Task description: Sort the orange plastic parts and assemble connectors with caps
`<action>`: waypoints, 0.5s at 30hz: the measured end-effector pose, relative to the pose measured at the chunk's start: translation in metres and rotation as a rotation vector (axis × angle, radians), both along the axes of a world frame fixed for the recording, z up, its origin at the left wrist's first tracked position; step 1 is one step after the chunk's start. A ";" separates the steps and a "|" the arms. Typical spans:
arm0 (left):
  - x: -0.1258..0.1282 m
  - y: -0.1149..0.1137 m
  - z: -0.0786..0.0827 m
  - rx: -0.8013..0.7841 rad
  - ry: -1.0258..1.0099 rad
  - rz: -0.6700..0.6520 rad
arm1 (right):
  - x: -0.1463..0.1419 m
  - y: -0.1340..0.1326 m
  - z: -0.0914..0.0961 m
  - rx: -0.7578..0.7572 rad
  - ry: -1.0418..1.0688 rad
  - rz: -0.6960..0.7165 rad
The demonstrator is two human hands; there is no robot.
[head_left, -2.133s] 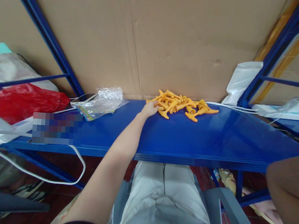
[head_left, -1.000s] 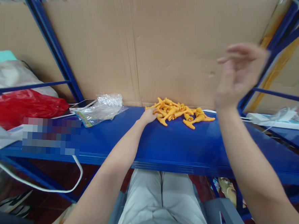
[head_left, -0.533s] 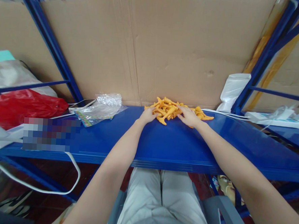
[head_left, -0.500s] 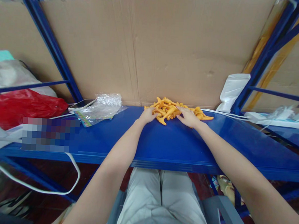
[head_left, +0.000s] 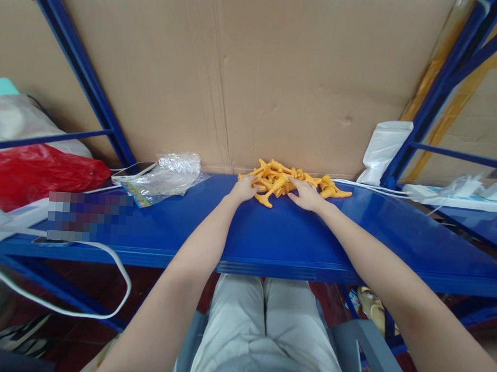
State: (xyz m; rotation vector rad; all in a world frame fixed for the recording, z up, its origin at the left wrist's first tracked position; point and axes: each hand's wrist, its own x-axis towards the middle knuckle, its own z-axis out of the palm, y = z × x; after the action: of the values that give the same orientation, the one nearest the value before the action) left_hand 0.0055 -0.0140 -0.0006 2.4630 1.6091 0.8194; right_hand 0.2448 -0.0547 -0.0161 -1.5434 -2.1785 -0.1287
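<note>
A heap of small orange-yellow curved pieces (head_left: pixel 277 184) lies at the back of the blue shelf (head_left: pixel 279 238), against the cardboard; what kind they are I cannot make out. Several have forked or T-shaped ends. My left hand (head_left: pixel 244 189) rests at the heap's left side, fingers stretched out and touching it. On the right, my right hand (head_left: pixel 307 196) lies over part of the heap with its fingers apart and its thumb pointing left. Some pieces stick out to the right beyond that hand. Neither hand is closed round a piece.
Tall cardboard (head_left: pixel 280 87) backs the shelf between blue metal posts. To the left are a clear plastic bag (head_left: pixel 171 178), a red bag (head_left: pixel 43 170) and a looping white cable (head_left: pixel 127 285). A white packet (head_left: pixel 385 152) and a power strip (head_left: pixel 454 198) are at the right.
The view has shifted slightly. My right hand has moved a little inward over the heap, and more loose pieces show to its right. My left hand stays at the left side.
</note>
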 end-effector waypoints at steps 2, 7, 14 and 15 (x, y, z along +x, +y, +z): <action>0.000 0.000 0.001 0.013 0.009 -0.019 | 0.000 0.000 0.001 0.019 0.015 0.014; 0.000 0.001 0.001 0.034 0.020 -0.034 | -0.003 -0.001 0.002 0.050 0.050 0.042; 0.002 0.003 0.000 0.090 0.025 -0.043 | -0.008 -0.010 0.006 0.105 0.019 0.123; 0.003 0.003 0.000 0.090 0.027 -0.047 | -0.008 -0.011 0.005 0.108 0.004 0.121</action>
State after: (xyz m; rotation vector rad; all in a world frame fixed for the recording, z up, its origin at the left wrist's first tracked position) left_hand 0.0083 -0.0107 -0.0010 2.5730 1.5492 0.8743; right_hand 0.2366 -0.0653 -0.0107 -1.3485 -2.2177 -0.2001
